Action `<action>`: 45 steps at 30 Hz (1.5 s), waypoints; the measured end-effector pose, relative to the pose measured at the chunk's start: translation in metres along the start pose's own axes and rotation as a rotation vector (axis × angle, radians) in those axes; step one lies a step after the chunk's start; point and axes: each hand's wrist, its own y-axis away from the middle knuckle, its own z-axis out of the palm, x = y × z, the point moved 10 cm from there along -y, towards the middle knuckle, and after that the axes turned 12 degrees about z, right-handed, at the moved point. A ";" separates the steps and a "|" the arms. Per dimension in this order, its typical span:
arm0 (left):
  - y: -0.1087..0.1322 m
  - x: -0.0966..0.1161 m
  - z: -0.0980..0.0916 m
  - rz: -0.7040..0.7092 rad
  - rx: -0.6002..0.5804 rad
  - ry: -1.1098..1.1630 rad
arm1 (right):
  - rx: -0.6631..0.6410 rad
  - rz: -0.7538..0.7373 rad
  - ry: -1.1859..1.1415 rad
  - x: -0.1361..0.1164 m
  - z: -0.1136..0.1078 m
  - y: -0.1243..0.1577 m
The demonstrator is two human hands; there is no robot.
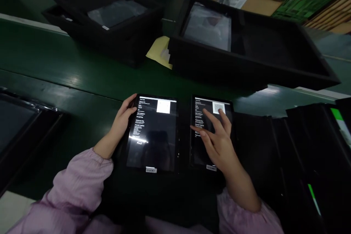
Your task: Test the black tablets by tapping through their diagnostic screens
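Two black tablets lie side by side on a dark surface, each lit with a white-on-black text list and a QR code square near the top. My left hand grips the upper left edge of the left tablet. My right hand is spread over the right tablet, with its fingertips on or just above the screen near the QR code. The hand hides most of that screen's lower text. A small white label sits at the bottom edge of each tablet.
Beyond the hands, two black foam trays holding glass-like panels sit on a green workbench, with a yellow padded envelope between them. More black trays flank me at left and right. Cardboard and green crates stand behind.
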 end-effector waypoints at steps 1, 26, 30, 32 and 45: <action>0.000 0.000 0.000 0.002 -0.004 0.002 | 0.016 0.003 0.011 0.002 -0.003 -0.001; -0.009 0.004 -0.004 0.008 0.063 -0.043 | 0.104 0.254 0.190 0.055 -0.014 -0.032; -0.014 0.006 -0.002 0.021 0.072 -0.094 | 0.119 0.196 0.153 0.048 -0.023 -0.030; -0.015 0.006 -0.001 0.028 0.064 -0.136 | 0.126 0.177 0.145 0.045 -0.028 -0.027; -0.014 -0.005 -0.005 -0.007 0.098 0.028 | 0.056 0.154 0.125 0.051 -0.023 -0.017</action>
